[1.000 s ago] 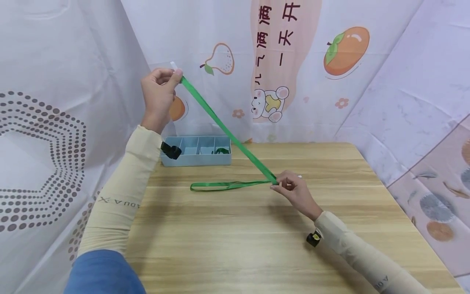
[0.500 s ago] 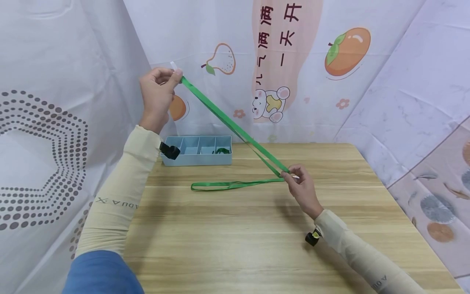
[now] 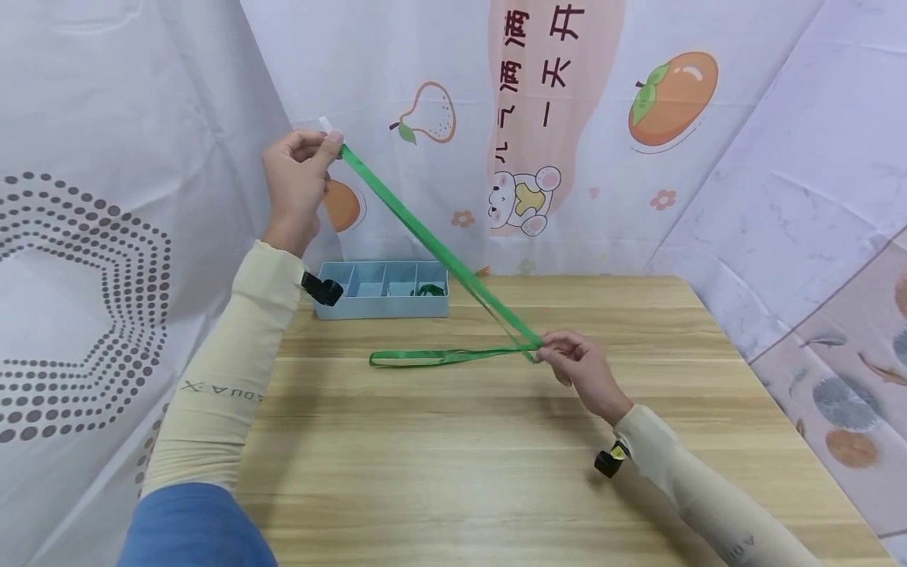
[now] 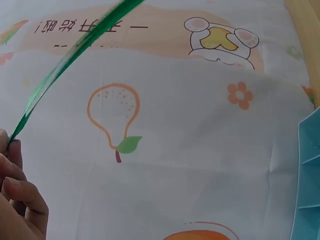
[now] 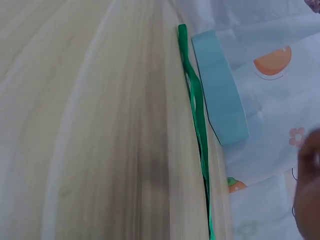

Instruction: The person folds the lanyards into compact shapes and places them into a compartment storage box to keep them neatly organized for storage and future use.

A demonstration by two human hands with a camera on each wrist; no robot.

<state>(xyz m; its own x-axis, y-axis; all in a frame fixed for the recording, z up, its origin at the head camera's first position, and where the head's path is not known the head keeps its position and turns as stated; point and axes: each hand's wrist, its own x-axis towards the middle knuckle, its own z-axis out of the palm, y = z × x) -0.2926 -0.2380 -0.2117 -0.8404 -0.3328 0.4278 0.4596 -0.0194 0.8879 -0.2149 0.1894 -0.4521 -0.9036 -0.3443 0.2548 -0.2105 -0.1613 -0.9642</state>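
left hand (image 3: 294, 183) and right hand (image 3: 579, 370) pinch the strap (image 3: 438, 250) running between them (likely light, limp, best held flat by fingertips).

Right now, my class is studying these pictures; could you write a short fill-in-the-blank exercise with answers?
1. The right hand is lower than the ____ hand.
2. The ribbon running between both hands is coloured ____.
3. The divided tray is pale ____.
4. The grain on the table looks like ____.

Missing words: left; green; blue; wood.
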